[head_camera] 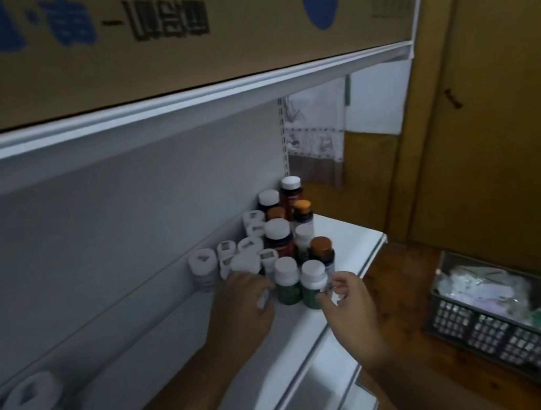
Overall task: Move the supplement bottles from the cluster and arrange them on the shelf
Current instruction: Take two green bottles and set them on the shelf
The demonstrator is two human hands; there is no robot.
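A cluster of supplement bottles (pixel 280 234) with white and orange caps stands at the right end of the white shelf (pixel 184 347). My left hand (pixel 241 308) curls around a white-capped bottle (pixel 244 265) at the cluster's front left; its body is hidden by my fingers. My right hand (pixel 345 298) has its fingers closed on the green bottle with a white cap (pixel 312 285) at the front right corner. A second green bottle (pixel 287 281) stands between my hands. Two white-capped bottles (pixel 34 404) sit at the shelf's far left.
A large cardboard box (pixel 170 28) fills the upper shelf close overhead. A black plastic crate (pixel 504 322) with packets stands on the wooden floor to the right. The shelf's front edge (pixel 318 346) runs under my right wrist. A yellow wall stands behind.
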